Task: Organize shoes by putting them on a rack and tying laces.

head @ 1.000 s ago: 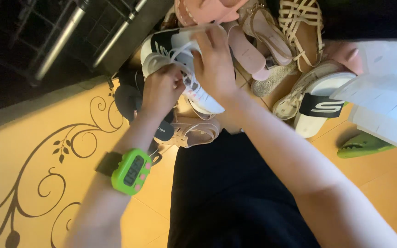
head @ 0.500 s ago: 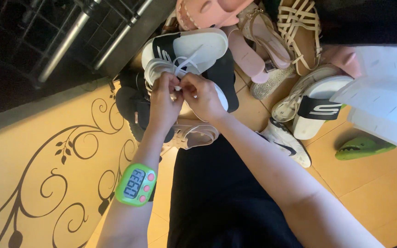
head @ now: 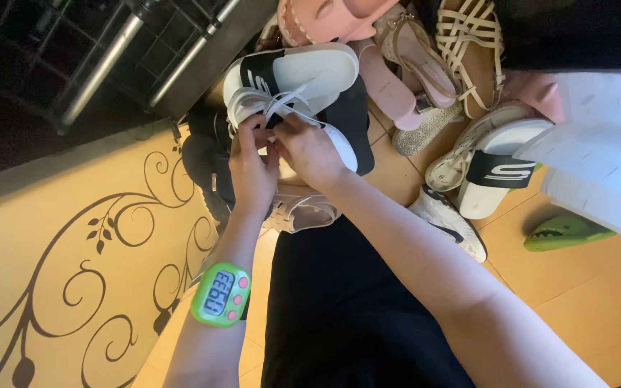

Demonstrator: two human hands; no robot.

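Both hands meet over a white sneaker in a shoe pile on the floor. Left hand and right hand have fingers pressed together, pinching the white laces; the fingertips themselves are hidden behind the knuckles, so the exact grip on the lace cannot be told. The sneaker is mostly covered by the hands, only its toe and lace area showing, and it lies against a white slide with a black strap. A beige sandal below the hands is half hidden by the wrists. Pink sandals and a strappy sandal are cut off at the top edge. A second sneaker is partly behind the right forearm. A green shoe sits under white paper, partly covered. A green timer is on the left wrist.

Versus half a second ago: hands shifted slightly up toward the slide, laces drawn tighter, wrist timer lower in the view. Pile unchanged.
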